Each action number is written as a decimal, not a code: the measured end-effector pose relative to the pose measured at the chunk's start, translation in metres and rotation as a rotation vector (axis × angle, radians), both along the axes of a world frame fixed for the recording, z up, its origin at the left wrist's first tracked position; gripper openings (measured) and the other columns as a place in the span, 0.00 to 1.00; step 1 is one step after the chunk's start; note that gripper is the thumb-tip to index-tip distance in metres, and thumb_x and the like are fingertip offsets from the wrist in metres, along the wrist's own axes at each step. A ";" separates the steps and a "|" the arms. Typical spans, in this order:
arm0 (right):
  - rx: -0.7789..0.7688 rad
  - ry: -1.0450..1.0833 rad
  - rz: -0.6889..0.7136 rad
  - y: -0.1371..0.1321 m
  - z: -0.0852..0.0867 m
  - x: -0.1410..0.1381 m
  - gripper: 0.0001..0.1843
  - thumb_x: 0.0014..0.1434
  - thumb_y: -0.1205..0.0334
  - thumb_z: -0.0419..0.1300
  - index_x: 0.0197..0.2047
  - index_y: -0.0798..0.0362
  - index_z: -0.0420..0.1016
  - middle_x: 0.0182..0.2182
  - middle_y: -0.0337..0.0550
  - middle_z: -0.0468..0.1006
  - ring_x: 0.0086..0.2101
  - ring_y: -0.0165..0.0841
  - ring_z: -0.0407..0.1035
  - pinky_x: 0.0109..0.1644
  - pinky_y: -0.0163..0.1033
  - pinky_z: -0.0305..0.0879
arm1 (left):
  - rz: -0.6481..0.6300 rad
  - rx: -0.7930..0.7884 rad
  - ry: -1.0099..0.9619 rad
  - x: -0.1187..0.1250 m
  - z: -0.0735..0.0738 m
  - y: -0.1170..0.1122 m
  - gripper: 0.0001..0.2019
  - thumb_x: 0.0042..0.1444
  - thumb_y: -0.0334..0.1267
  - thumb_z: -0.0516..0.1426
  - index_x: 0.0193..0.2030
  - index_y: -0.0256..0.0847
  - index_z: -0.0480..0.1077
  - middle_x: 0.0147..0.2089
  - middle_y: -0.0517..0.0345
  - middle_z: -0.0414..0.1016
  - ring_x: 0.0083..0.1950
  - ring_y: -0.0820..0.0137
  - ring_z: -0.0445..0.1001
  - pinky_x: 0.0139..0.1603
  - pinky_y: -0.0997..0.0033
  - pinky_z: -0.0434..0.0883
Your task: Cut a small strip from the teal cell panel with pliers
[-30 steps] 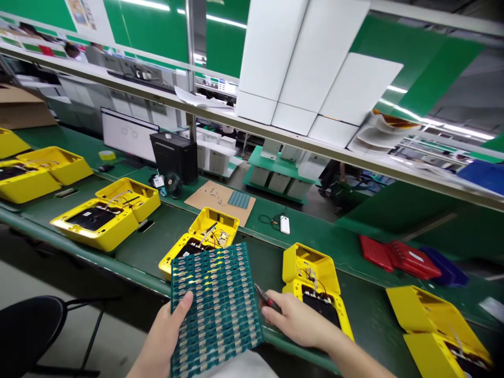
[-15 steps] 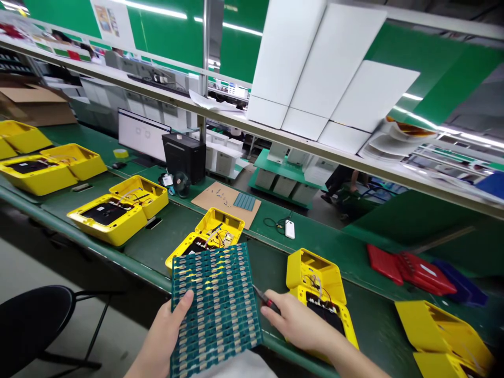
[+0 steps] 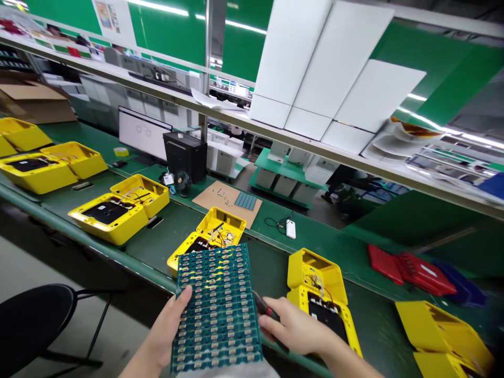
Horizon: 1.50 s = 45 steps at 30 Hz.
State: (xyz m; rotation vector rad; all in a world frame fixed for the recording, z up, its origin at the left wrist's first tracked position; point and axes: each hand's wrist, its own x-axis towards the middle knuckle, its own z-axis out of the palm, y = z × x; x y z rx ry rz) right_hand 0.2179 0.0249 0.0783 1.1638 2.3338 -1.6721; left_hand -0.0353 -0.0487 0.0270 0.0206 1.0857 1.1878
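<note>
Left hand (image 3: 165,331) gripped circuit panel (image 3: 216,307); right hand (image 3: 293,331) clutched red-handled tool (image 3: 265,311) (tip hidden). Yellow case (image 3: 315,286) near conveyor's (image 3: 157,247) front edge held wiring.

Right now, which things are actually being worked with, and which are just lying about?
In hand: circuit board panel, held by left hand; red-handled tool in right hand.

Lying about: open yellow casings, cardboard sheet, red trays, black chair.
</note>
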 end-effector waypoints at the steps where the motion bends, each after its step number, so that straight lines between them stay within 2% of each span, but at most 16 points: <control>1: -0.036 0.041 0.000 -0.001 -0.001 -0.002 0.14 0.63 0.54 0.46 0.33 0.55 0.61 0.24 0.35 0.71 0.26 0.24 0.63 0.35 0.29 0.59 | -0.016 0.019 -0.020 -0.001 -0.004 0.001 0.26 0.55 0.42 0.59 0.59 0.34 0.61 0.56 0.37 0.67 0.59 0.48 0.63 0.55 0.43 0.66; 5: -0.135 0.162 -0.040 -0.006 -0.009 -0.008 0.13 0.63 0.54 0.47 0.35 0.56 0.63 0.24 0.37 0.70 0.26 0.25 0.64 0.34 0.30 0.61 | -0.107 0.058 -0.073 -0.006 -0.024 0.005 0.30 0.56 0.45 0.58 0.62 0.34 0.57 0.58 0.37 0.64 0.61 0.49 0.61 0.57 0.44 0.65; 7: -0.190 0.193 -0.071 -0.007 -0.014 -0.009 0.14 0.63 0.54 0.46 0.37 0.56 0.63 0.24 0.37 0.69 0.26 0.25 0.64 0.33 0.31 0.61 | -0.119 0.064 -0.053 -0.009 -0.028 0.008 0.30 0.56 0.46 0.58 0.62 0.34 0.57 0.59 0.37 0.64 0.61 0.49 0.61 0.58 0.45 0.65; 9: -0.165 0.146 -0.096 -0.004 -0.016 -0.008 0.14 0.63 0.53 0.46 0.37 0.56 0.62 0.24 0.37 0.69 0.26 0.25 0.63 0.34 0.31 0.61 | -0.119 0.070 -0.017 -0.012 -0.024 0.012 0.30 0.55 0.44 0.59 0.62 0.35 0.57 0.59 0.39 0.64 0.60 0.50 0.62 0.57 0.47 0.66; 13: 0.180 -0.135 -0.183 0.007 -0.010 -0.006 0.14 0.62 0.50 0.47 0.35 0.53 0.63 0.32 0.38 0.72 0.32 0.28 0.64 0.37 0.34 0.56 | -0.084 0.000 0.030 -0.013 -0.001 0.019 0.26 0.55 0.41 0.59 0.59 0.37 0.61 0.59 0.45 0.65 0.59 0.53 0.64 0.55 0.53 0.70; 15: 0.278 -0.192 -0.212 0.012 -0.005 -0.005 0.15 0.62 0.49 0.46 0.37 0.51 0.63 0.36 0.39 0.72 0.36 0.31 0.65 0.38 0.35 0.55 | -0.079 -0.037 0.073 -0.012 0.008 0.020 0.23 0.55 0.40 0.59 0.57 0.35 0.63 0.58 0.45 0.67 0.58 0.54 0.66 0.53 0.56 0.72; 19: 0.284 -0.191 -0.197 0.015 0.001 -0.004 0.15 0.62 0.47 0.45 0.38 0.49 0.63 0.38 0.40 0.72 0.38 0.32 0.65 0.39 0.36 0.54 | -0.105 -0.034 0.119 -0.011 0.011 0.018 0.22 0.55 0.40 0.59 0.54 0.34 0.64 0.56 0.46 0.68 0.57 0.56 0.67 0.53 0.60 0.72; 23: 0.291 -0.209 -0.210 0.012 -0.002 -0.003 0.17 0.62 0.46 0.44 0.37 0.50 0.62 0.36 0.39 0.72 0.37 0.32 0.66 0.37 0.36 0.53 | -0.098 -0.057 0.148 -0.010 0.012 0.016 0.19 0.56 0.40 0.58 0.53 0.36 0.65 0.57 0.48 0.68 0.58 0.60 0.67 0.55 0.64 0.71; 28: 0.310 -0.216 -0.197 0.011 -0.004 -0.004 0.17 0.62 0.46 0.44 0.37 0.50 0.62 0.35 0.39 0.72 0.37 0.31 0.66 0.36 0.36 0.52 | -0.084 -0.067 0.139 -0.009 0.019 0.016 0.19 0.56 0.39 0.57 0.53 0.35 0.65 0.56 0.49 0.69 0.58 0.61 0.67 0.55 0.65 0.70; 32: 0.316 -0.217 -0.201 0.012 -0.003 -0.007 0.17 0.63 0.46 0.44 0.36 0.50 0.62 0.34 0.39 0.72 0.35 0.31 0.65 0.36 0.35 0.51 | -0.089 -0.058 0.146 -0.010 0.018 0.015 0.19 0.56 0.39 0.58 0.53 0.36 0.64 0.58 0.50 0.67 0.59 0.61 0.65 0.56 0.66 0.70; 35: 0.305 -0.224 -0.210 0.012 -0.003 -0.008 0.16 0.62 0.47 0.44 0.36 0.50 0.62 0.34 0.39 0.72 0.34 0.30 0.64 0.35 0.35 0.51 | -0.092 -0.061 0.143 -0.011 0.012 0.014 0.22 0.54 0.40 0.59 0.54 0.36 0.64 0.59 0.48 0.65 0.59 0.58 0.65 0.56 0.62 0.70; 38: 0.236 -0.165 -0.199 0.011 -0.001 -0.009 0.16 0.62 0.48 0.45 0.35 0.51 0.62 0.31 0.39 0.72 0.31 0.29 0.64 0.34 0.34 0.53 | -0.087 -0.054 0.049 -0.013 0.005 0.014 0.25 0.54 0.41 0.59 0.57 0.36 0.62 0.59 0.45 0.66 0.58 0.55 0.66 0.56 0.55 0.69; 40: 0.155 -0.091 -0.173 0.010 0.002 -0.009 0.16 0.62 0.49 0.46 0.34 0.53 0.62 0.28 0.38 0.72 0.29 0.27 0.63 0.33 0.33 0.55 | -0.072 -0.021 -0.048 -0.014 0.000 0.013 0.27 0.55 0.42 0.58 0.60 0.36 0.59 0.58 0.44 0.66 0.58 0.54 0.66 0.56 0.52 0.68; 45: -0.092 0.145 -0.161 0.006 0.003 -0.012 0.13 0.62 0.53 0.48 0.36 0.55 0.63 0.26 0.38 0.70 0.27 0.27 0.64 0.34 0.32 0.61 | -0.089 0.068 -0.250 -0.015 -0.012 0.010 0.32 0.58 0.42 0.56 0.66 0.37 0.51 0.58 0.43 0.66 0.60 0.55 0.64 0.60 0.53 0.65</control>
